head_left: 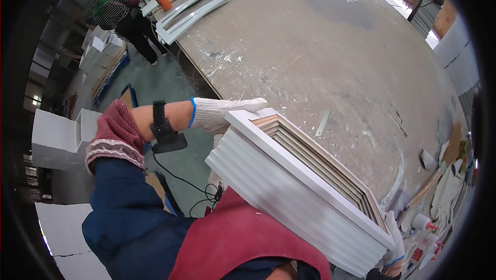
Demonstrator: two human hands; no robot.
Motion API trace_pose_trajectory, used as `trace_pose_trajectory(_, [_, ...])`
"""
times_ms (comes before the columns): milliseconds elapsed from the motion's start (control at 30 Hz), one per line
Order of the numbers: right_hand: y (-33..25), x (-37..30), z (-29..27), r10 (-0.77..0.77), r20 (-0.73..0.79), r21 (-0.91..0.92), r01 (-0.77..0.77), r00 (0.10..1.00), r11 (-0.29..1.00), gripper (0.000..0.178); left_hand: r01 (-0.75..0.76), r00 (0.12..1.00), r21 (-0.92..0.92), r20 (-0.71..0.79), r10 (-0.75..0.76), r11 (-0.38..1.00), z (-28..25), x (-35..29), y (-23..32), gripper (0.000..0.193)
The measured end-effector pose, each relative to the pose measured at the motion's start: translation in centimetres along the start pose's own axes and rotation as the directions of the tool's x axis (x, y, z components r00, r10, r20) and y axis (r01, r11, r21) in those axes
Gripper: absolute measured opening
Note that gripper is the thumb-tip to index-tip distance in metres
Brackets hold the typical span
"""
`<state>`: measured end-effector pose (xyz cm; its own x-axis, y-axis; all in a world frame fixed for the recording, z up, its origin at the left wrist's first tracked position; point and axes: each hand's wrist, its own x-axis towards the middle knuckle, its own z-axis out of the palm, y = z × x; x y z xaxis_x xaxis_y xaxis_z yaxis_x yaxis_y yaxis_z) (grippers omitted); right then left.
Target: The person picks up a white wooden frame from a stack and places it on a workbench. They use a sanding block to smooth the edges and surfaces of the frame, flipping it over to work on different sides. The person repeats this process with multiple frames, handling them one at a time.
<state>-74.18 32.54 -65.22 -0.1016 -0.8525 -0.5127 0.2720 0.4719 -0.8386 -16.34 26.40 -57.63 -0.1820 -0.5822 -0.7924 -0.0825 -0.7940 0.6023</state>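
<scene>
A stack of white rectangular frames (pixel 289 176) is held tilted in front of my body, over the near edge of the table. My left hand (pixel 225 112), in a white knit glove with a blue cuff edge, grips the stack's far-left end, fingers lying along the top corner. At the opposite end, near the lower right, my right hand (pixel 395 236), also gloved, holds the stack; most of its fingers are hidden behind the frames. Through the top frame's opening, the inner edges of several frames show in layers. The left wrist wears a black strap with a device (pixel 168 135).
The large brown worktable (pixel 310 47) bears paint marks and a thin flat strip (pixel 323 122). A pale frame (pixel 194 13) lies at its far-left edge. Bottles (pixel 423 223) and rags crowd its right side. A person (pixel 121 13) stands far left; white stacks (pixel 57 135) stand left.
</scene>
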Motion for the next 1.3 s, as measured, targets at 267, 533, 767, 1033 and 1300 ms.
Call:
trace_pose_trajectory(267, [2.2, 2.5, 0.7, -0.025, -0.014, 0.016, 0.025, 1.000, 1.000, 0.038, -0.786, 0.613, -0.159, -0.074, 0.786, 0.598, 1.2, 0.7, -7.6, 0.062])
trace_pose_trajectory(533, [3.5, 1.7, 1.2, -0.067, -0.049, 0.023, 0.068, 0.997, 0.997, 0.037, -0.797, 0.546, 0.134, -0.256, 0.798, 0.588, 2.2, 2.0, -15.1, 0.061])
trace_pose_trajectory(767, [3.8, 1.4, 2.0, -0.098, -0.062, -0.015, 0.098, 0.993, 0.995, 0.035, -0.813, 0.487, 0.161, -0.337, 0.806, 0.559, 4.6, 3.3, -6.5, 0.096])
trace_pose_trajectory(1033, [3.0, 0.7, 2.2, -0.192, -0.047, -0.040, 0.190, 0.980, 0.981, 0.034, -0.865, 0.500, -0.078, -0.194, 0.844, 0.495, 0.9, 7.0, -3.6, 0.110])
trace_pose_trajectory(1300, [-3.3, 8.0, 4.4, -0.587, 0.183, -0.071, 0.606, 0.789, 0.793, 0.033, -0.896, 0.434, 0.001, -0.206, 0.877, 0.443, -8.7, 16.8, -4.0, 0.087])
